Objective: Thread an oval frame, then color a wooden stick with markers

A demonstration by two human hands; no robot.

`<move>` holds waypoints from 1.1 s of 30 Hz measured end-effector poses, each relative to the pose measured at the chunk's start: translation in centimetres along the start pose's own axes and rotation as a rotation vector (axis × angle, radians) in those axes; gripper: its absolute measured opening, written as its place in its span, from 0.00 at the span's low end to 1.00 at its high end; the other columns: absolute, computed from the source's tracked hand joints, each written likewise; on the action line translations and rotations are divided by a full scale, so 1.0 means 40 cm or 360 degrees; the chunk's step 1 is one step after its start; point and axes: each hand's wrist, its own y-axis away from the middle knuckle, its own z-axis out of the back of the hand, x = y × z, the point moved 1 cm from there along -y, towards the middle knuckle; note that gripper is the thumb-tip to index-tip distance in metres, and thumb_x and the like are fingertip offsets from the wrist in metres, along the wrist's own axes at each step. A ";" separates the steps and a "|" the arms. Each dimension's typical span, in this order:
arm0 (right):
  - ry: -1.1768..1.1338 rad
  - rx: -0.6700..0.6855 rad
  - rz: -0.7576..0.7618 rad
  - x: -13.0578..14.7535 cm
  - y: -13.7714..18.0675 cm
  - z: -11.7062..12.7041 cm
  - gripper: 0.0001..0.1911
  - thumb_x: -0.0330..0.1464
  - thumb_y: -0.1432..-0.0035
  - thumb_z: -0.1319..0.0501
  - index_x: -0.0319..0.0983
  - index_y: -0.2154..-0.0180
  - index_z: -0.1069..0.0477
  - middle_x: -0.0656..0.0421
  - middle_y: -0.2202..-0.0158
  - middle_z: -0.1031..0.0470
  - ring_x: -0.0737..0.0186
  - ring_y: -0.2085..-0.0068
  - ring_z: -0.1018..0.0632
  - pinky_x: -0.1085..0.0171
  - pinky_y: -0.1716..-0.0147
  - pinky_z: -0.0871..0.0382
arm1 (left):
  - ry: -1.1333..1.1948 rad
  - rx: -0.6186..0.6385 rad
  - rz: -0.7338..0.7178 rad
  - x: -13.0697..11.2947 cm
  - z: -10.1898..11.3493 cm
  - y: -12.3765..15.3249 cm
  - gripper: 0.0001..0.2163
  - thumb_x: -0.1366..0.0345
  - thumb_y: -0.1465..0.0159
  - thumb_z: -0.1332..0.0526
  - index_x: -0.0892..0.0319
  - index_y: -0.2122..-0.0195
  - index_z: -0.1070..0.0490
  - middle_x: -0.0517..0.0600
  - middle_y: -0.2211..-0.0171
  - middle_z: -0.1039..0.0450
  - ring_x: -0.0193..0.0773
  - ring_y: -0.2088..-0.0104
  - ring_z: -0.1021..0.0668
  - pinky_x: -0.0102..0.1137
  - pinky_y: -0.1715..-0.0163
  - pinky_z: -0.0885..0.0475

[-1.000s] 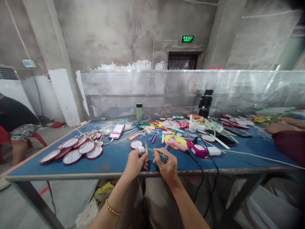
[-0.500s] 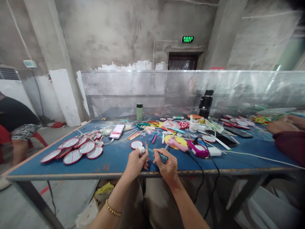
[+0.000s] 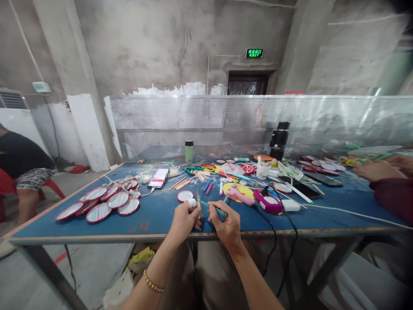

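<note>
My left hand (image 3: 183,219) is closed round a small white round piece (image 3: 191,203) at the near edge of the blue table (image 3: 151,215). My right hand (image 3: 226,221) grips a teal pen-like tool (image 3: 213,208), whose tip points left at the white piece. A thin stick (image 3: 198,199) stands up between the two hands. Just beyond them lies a red-rimmed white disc (image 3: 185,196). A pink glue gun (image 3: 239,194) and a magenta device (image 3: 267,202) lie to the right of my right hand.
Several red-rimmed discs (image 3: 102,202) lie at the left of the table. A green bottle (image 3: 189,151), a black cylinder (image 3: 278,140) and scattered pens stand further back before a perforated metal screen (image 3: 226,125). Another person's hands (image 3: 376,170) work at the right; someone sits far left (image 3: 22,168).
My hands have stayed almost still over the table edge. The other person's hands at the right have shifted slightly.
</note>
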 end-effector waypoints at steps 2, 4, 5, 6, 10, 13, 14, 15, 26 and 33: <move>0.0019 -0.0036 -0.0009 -0.001 0.000 0.000 0.08 0.31 0.35 0.42 0.39 0.65 0.25 0.61 0.75 0.24 0.67 0.74 0.23 0.68 0.68 0.29 | -0.0001 0.0002 0.0005 -0.001 0.000 0.000 0.09 0.60 0.40 0.40 0.58 0.74 0.33 0.44 0.81 0.28 0.32 0.86 0.27 0.25 0.86 0.31; 0.0024 -0.0061 -0.0024 -0.002 0.000 0.001 0.08 0.30 0.35 0.42 0.39 0.66 0.25 0.61 0.76 0.24 0.67 0.74 0.23 0.68 0.69 0.29 | -0.0004 0.0005 0.0007 -0.002 0.001 0.000 0.09 0.60 0.40 0.40 0.58 0.74 0.33 0.44 0.82 0.29 0.32 0.87 0.28 0.25 0.86 0.32; 0.0019 -0.0061 -0.0027 -0.002 0.000 0.001 0.08 0.30 0.35 0.42 0.39 0.66 0.25 0.61 0.76 0.24 0.67 0.74 0.23 0.68 0.69 0.29 | -0.0007 0.0006 0.0007 -0.003 0.001 0.000 0.09 0.61 0.41 0.40 0.58 0.75 0.33 0.44 0.83 0.29 0.31 0.87 0.28 0.24 0.86 0.32; 0.0009 -0.0052 -0.0025 -0.002 0.000 0.001 0.08 0.30 0.35 0.42 0.39 0.65 0.25 0.61 0.76 0.24 0.67 0.74 0.23 0.68 0.69 0.29 | -0.0008 0.0005 0.0006 -0.003 0.001 0.000 0.09 0.61 0.41 0.40 0.58 0.74 0.33 0.44 0.83 0.29 0.31 0.87 0.28 0.24 0.86 0.32; -0.0027 0.0011 0.0007 0.000 -0.001 0.000 0.07 0.30 0.35 0.42 0.39 0.65 0.25 0.60 0.73 0.23 0.66 0.72 0.22 0.68 0.68 0.28 | -0.0004 0.0003 0.0005 -0.004 0.000 0.001 0.08 0.60 0.40 0.40 0.58 0.73 0.33 0.44 0.81 0.28 0.32 0.86 0.27 0.25 0.86 0.31; -0.0003 0.0003 0.0023 0.002 -0.003 0.000 0.07 0.30 0.35 0.42 0.38 0.65 0.25 0.60 0.73 0.23 0.66 0.72 0.22 0.68 0.68 0.28 | -0.0014 0.0008 0.0003 -0.005 -0.001 0.001 0.09 0.60 0.40 0.41 0.58 0.74 0.33 0.44 0.81 0.28 0.32 0.86 0.27 0.25 0.86 0.32; 0.0010 -0.0015 0.0023 0.002 -0.003 0.000 0.08 0.30 0.35 0.42 0.39 0.65 0.25 0.60 0.74 0.23 0.66 0.73 0.23 0.68 0.68 0.29 | -0.0018 0.0011 0.0004 -0.006 -0.001 0.001 0.09 0.60 0.40 0.41 0.58 0.75 0.33 0.44 0.82 0.29 0.32 0.87 0.28 0.25 0.86 0.32; 0.0021 -0.0033 0.0023 0.003 -0.003 0.001 0.08 0.30 0.35 0.42 0.39 0.65 0.25 0.60 0.74 0.24 0.66 0.73 0.23 0.68 0.68 0.29 | -0.0022 0.0015 0.0004 -0.007 0.000 0.001 0.09 0.61 0.40 0.41 0.58 0.75 0.33 0.44 0.83 0.29 0.32 0.87 0.28 0.25 0.86 0.32; 0.0027 0.0017 0.0013 0.000 -0.002 0.001 0.08 0.31 0.35 0.42 0.39 0.64 0.25 0.59 0.72 0.22 0.65 0.71 0.21 0.67 0.68 0.27 | 0.0004 0.0016 0.0007 -0.011 -0.001 0.003 0.09 0.59 0.41 0.41 0.58 0.75 0.33 0.44 0.82 0.29 0.32 0.86 0.28 0.25 0.86 0.32; 0.0014 -0.0031 -0.0005 0.000 0.002 0.001 0.08 0.32 0.35 0.42 0.39 0.65 0.25 0.60 0.73 0.23 0.65 0.71 0.21 0.67 0.67 0.27 | 0.0005 0.0001 0.0013 -0.006 0.000 0.002 0.10 0.58 0.41 0.39 0.58 0.75 0.33 0.43 0.84 0.29 0.32 0.87 0.28 0.25 0.86 0.33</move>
